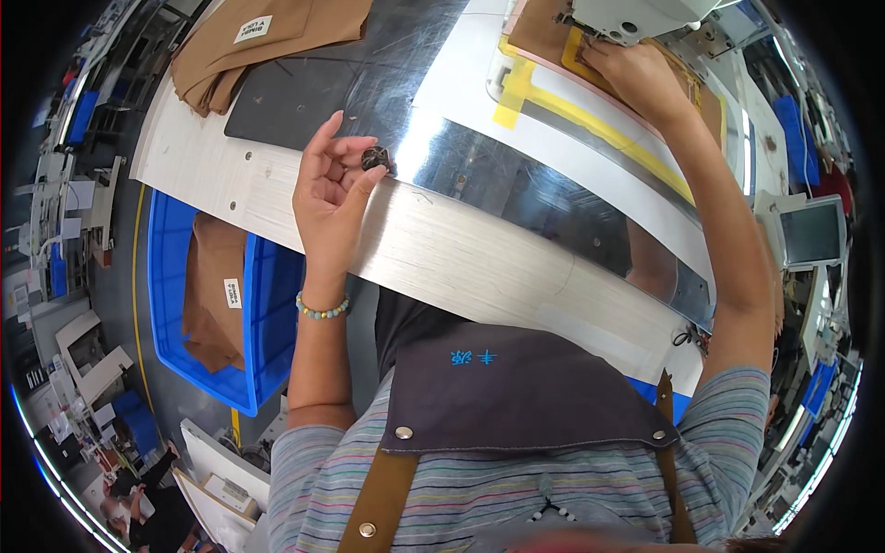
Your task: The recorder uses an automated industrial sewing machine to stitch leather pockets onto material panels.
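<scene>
Left hand (330,184) is hovering mid-frame over the shiny tabletop (479,249), pinching a small dark button (373,158) between thumb and fingertips, the other fingers spreading open. Up in the upper right, the right hand (636,78) is pressing flat on tan fabric (544,32) inside a yellow-taped template (553,106), under the sewing machine (636,18).

The small dark object (373,158) pinched in my left hand (330,189) is too small to identify. My right hand (636,78) hides part of the brown fabric (539,28) beneath it, and the sewing machine (636,17) is cut off by the top edge.
</scene>
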Demonstrator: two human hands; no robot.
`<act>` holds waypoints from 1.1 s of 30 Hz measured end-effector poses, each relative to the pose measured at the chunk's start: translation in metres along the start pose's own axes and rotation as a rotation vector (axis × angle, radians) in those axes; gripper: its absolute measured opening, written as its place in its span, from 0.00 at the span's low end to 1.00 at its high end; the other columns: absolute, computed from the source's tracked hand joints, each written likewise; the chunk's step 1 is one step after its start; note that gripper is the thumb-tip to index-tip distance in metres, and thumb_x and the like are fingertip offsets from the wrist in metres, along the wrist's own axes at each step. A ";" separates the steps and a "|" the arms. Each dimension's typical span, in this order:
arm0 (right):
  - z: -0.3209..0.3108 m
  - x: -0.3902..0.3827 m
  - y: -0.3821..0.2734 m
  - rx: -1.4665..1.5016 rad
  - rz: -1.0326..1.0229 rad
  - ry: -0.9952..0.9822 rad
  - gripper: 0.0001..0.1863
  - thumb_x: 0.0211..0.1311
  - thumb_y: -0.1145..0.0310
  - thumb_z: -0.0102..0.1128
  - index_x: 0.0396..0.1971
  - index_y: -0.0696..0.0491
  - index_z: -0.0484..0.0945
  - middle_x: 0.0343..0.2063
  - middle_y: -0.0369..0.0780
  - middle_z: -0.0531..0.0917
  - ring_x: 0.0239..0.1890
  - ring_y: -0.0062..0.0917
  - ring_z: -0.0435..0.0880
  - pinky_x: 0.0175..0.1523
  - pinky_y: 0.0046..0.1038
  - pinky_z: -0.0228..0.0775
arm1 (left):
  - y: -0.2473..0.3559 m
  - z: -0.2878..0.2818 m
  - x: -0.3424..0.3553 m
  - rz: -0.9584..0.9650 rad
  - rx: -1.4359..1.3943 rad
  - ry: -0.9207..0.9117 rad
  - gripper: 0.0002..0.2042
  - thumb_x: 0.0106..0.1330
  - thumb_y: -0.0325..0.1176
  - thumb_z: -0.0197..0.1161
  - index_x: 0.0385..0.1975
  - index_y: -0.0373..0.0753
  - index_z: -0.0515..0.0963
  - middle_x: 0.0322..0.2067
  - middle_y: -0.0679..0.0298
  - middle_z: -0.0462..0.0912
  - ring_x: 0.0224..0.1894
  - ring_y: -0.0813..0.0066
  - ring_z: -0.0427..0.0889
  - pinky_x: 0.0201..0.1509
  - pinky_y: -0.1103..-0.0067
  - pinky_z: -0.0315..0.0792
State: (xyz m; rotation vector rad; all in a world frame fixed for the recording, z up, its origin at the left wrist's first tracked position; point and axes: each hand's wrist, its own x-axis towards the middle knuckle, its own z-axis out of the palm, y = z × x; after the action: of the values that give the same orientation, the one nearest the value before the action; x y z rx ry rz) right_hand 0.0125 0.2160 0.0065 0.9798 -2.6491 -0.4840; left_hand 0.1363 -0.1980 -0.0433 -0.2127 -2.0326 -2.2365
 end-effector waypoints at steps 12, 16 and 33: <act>0.011 -0.014 0.000 0.051 0.000 0.212 0.11 0.66 0.70 0.61 0.46 0.53 0.85 0.39 0.38 0.89 0.34 0.38 0.89 0.38 0.38 0.82 | -0.005 0.004 0.003 0.012 0.099 0.014 0.36 0.66 0.11 0.67 0.76 0.34 0.65 0.52 0.57 0.84 0.51 0.76 0.84 0.58 0.80 0.82; 0.007 -0.021 -0.007 0.299 0.187 0.330 0.09 0.66 0.68 0.69 0.43 0.51 0.91 0.40 0.38 0.91 0.40 0.37 0.90 0.45 0.35 0.84 | -0.006 0.004 0.000 0.019 0.091 0.049 0.35 0.67 0.10 0.65 0.75 0.31 0.66 0.51 0.57 0.84 0.53 0.72 0.85 0.61 0.76 0.81; 0.024 -0.014 0.007 0.160 0.120 0.232 0.09 0.68 0.64 0.64 0.41 0.44 0.92 0.35 0.37 0.91 0.35 0.35 0.90 0.39 0.36 0.82 | -0.002 0.006 -0.001 0.002 0.137 0.042 0.34 0.68 0.11 0.64 0.75 0.32 0.66 0.53 0.57 0.83 0.56 0.68 0.87 0.64 0.76 0.80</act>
State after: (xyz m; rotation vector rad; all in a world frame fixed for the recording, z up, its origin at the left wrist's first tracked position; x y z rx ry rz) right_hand 0.0101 0.2359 -0.0140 0.8563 -2.5453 -0.1245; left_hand 0.1366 -0.1920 -0.0449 -0.1539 -2.1514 -2.0709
